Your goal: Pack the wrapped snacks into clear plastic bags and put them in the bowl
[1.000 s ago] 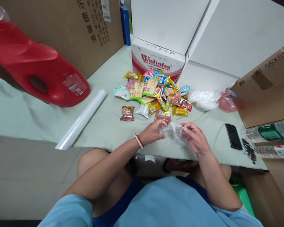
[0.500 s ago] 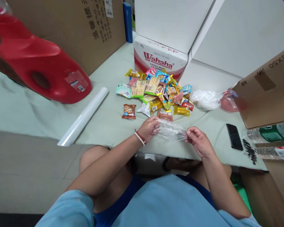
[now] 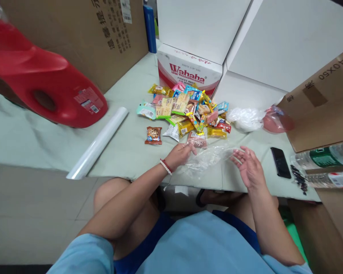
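A clear plastic bag hangs loosely over the front of the table between my hands. My left hand pinches its left end, with the fingers closed. My right hand is open beside the bag's right end, fingers spread and palm turned inward; whether a fingertip still touches the film is hard to see. Just beyond the bag lies a heap of small wrapped snacks. One brown cookie packet rests apart from the heap, to the left. A pinkish-brown snack packet sits at the heap's near edge, close to my left fingers.
A white roll and a large red jug are on the left. Behind the heap stands a Wahaha carton. Bunched clear plastic, a phone, plastic bottles and a cardboard box are at the right.
My right hand has opened its fingers from a pinch on the bag and moved slightly right. The bag has spread wider and hangs lower. My left hand keeps its end.
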`<action>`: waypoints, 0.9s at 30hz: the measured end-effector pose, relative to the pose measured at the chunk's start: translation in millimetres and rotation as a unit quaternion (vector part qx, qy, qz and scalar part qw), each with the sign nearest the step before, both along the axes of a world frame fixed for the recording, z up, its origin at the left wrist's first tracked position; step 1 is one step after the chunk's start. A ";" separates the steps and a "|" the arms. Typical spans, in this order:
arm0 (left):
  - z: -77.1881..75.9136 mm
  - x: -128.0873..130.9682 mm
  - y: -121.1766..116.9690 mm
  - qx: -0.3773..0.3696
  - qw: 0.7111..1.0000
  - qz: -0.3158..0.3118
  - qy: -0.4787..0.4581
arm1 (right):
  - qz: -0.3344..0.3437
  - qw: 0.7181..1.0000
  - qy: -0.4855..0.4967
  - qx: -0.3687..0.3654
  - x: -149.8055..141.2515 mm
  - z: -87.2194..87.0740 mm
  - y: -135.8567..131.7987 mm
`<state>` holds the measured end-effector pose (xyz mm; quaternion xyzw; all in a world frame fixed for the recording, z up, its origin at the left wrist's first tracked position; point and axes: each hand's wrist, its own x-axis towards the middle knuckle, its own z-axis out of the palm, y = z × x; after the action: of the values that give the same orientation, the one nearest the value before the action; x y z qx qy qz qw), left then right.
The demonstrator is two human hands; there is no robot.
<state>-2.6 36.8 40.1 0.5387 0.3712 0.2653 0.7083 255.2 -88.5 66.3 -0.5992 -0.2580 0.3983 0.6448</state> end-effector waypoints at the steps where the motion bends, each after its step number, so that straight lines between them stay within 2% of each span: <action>1: -1.7 2.7 -3.7 -0.031 0.999 0.003 -0.014 | 0.008 0.999 0.032 -0.021 -7.9 -7.0 -3.3; 5: -4.4 10.8 -16.0 -0.084 0.996 0.010 -0.037 | 0.068 0.982 0.136 -0.108 -50.5 -30.8 -9.0; 7: -3.8 10.8 -16.8 -0.111 0.993 -0.009 -0.042 | 0.086 0.977 0.152 -0.125 -65.7 -35.5 -5.2; 9: -2.7 6.9 -12.0 -0.131 0.990 -0.020 -0.045 | 0.089 0.977 0.158 -0.114 -67.8 -33.4 0.1; 12: -1.1 -5.1 2.7 -0.134 0.990 -0.014 -0.042 | 0.085 0.981 0.144 -0.101 -46.1 -19.2 1.6; 15: -0.7 -18.5 18.6 -0.122 0.992 -0.033 -0.010 | 0.110 0.975 0.138 -0.134 -13.5 -2.2 -6.6; 18: -3.8 -24.8 30.0 -0.110 0.993 -0.047 0.008 | 0.146 0.964 0.157 -0.157 6.3 0.7 -15.7; 20: -8.2 -23.3 34.3 -0.083 0.996 -0.012 0.026 | 0.148 0.965 0.131 -0.170 8.4 -9.1 -17.6; 22: -13.6 -18.4 35.7 -0.027 0.995 0.057 0.076 | 0.119 0.976 0.059 -0.173 4.3 -24.5 -15.6; 24: -19.3 -11.5 33.4 0.043 0.983 0.110 0.138 | 0.080 0.986 -0.015 -0.146 -2.4 -38.4 -11.8; 27: -27.0 -1.0 24.2 0.122 0.972 0.104 0.170 | 0.039 0.995 -0.040 -0.083 -12.8 -46.5 -7.2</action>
<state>-3.6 60.9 13.2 0.6167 0.5051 0.2849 0.5323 242.4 -95.7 19.8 -0.6559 -0.2727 0.4185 0.5659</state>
